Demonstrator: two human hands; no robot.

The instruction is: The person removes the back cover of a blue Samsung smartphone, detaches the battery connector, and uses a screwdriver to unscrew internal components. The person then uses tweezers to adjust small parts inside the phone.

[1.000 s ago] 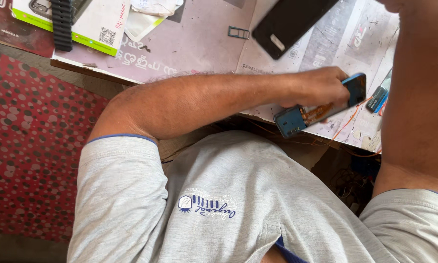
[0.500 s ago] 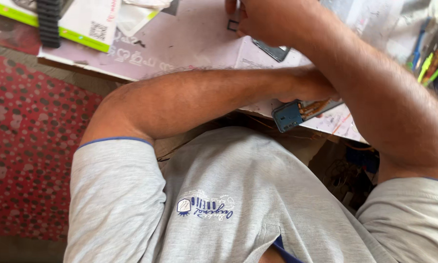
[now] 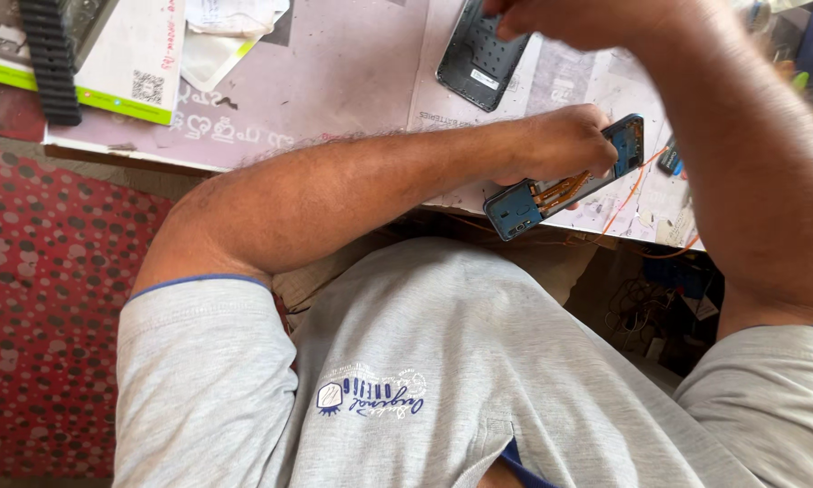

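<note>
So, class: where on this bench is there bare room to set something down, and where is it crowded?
The newspaper lies bare between the white box and the dark back cover, above the left forearm. It is crowded on the right: the left hand holds the opened blue phone, among orange wires.

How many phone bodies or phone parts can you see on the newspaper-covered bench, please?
2. An opened blue phone with orange ribbon cables is in the left hand at the bench edge; a dark back cover lies further up under the right hand. Others may be hidden.
</note>
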